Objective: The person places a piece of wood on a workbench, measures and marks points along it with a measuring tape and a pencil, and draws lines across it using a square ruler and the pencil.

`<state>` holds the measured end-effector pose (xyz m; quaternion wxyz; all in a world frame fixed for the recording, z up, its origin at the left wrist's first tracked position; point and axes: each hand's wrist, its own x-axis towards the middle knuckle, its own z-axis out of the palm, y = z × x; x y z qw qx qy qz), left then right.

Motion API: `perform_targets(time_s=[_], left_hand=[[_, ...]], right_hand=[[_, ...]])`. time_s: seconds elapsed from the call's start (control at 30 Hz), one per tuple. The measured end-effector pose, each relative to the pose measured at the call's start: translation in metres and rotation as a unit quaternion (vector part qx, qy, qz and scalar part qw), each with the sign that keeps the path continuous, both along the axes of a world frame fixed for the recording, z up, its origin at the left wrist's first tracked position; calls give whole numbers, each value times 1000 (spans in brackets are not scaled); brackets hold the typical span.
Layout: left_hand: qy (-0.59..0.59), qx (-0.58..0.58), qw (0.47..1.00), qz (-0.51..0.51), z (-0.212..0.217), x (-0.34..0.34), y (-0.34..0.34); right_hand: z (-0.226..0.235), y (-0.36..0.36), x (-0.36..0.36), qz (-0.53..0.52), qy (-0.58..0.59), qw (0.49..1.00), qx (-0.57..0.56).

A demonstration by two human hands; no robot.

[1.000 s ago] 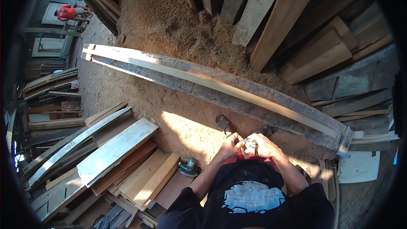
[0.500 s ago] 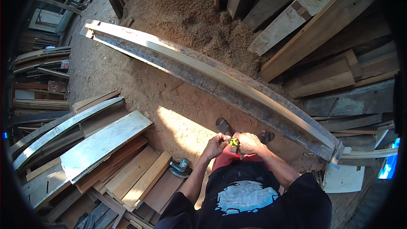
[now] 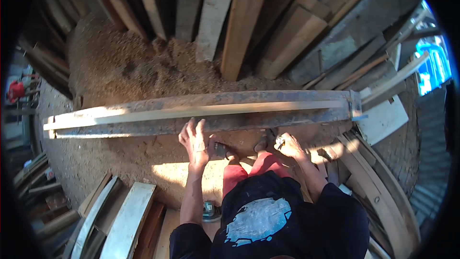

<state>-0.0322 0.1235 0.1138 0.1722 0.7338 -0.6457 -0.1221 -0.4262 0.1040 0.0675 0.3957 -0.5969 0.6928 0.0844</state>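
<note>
With L hand (image 3: 195, 145) wide nr strip (image 3: 239, 108), R hand (image 3: 290, 147) gripping small item (image 3: 279, 142) (can't tell what), could bump strip off bench (image 3: 239, 97) via careless reach.

**Cluttered and mostly shaded**

Earth floor (image 3: 120, 156) partly lit by sunlight patch (image 3: 177, 172). Sawdust (image 3: 110, 74) heaped at upper left; boards (image 3: 244, 26) ranged along far side. Corrugated sheeting (image 3: 429, 206) seen at lower right, bright blue area (image 3: 432, 67) glimpsed at upper right.

The right hand (image 3: 291, 146) mostly hides the small thing (image 3: 280, 141) it holds. A person in red (image 3: 16, 90) looks tiny and blurry. The bottom edge cuts off a white board (image 3: 127, 223).
</note>
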Motion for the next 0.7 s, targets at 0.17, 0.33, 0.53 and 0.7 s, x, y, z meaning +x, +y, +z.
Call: perform_targets(time_s=[0.17, 0.33, 0.53, 0.7], left_hand=[[-102, 107, 984, -97, -15, -46, -83], [-136, 121, 960, -213, -38, -103, -134], [-102, 50, 957, -265, -53, -131, -145], [-130, 65, 960, -239, -49, -121, -135]], right_hand=[[-18, -11, -183, -265, 127, 946, -139], [-49, -59, -326, -368, 190, 884, -219], [-117, -104, -411, -401, 149, 861, -274], [-97, -134, -356, -325, 205, 914, -131]])
